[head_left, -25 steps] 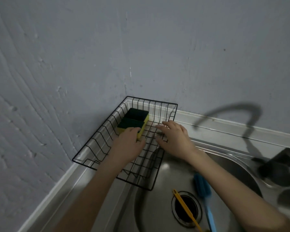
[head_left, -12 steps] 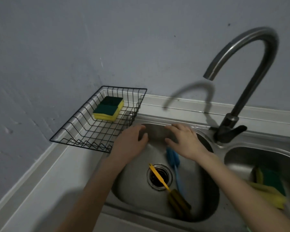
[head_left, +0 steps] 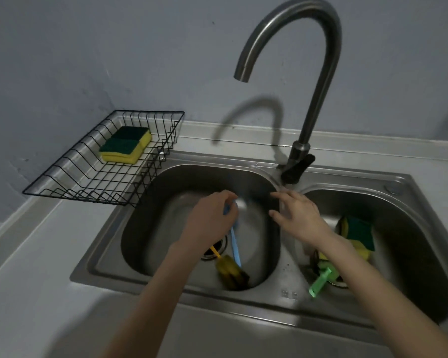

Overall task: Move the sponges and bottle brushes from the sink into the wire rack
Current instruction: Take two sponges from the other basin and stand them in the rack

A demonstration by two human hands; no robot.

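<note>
A person's left hand [head_left: 209,221] reaches into the left basin of a steel double sink [head_left: 279,288], fingers curled over the blue bottle brush [head_left: 235,248]; whether they grip it I cannot tell. The right hand [head_left: 299,220] hovers with fingers spread and released. A yellow brush [head_left: 230,272] lies beside the blue one. Two sponges [head_left: 126,147] sit in the wire rack [head_left: 62,177]; more sponges [head_left: 358,235] and a green brush [head_left: 320,281] lie in the right basin.

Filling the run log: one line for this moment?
rack: two sponges | left hand: over blue brush | right hand: open, empty | right basin: sponges, green brush
</note>
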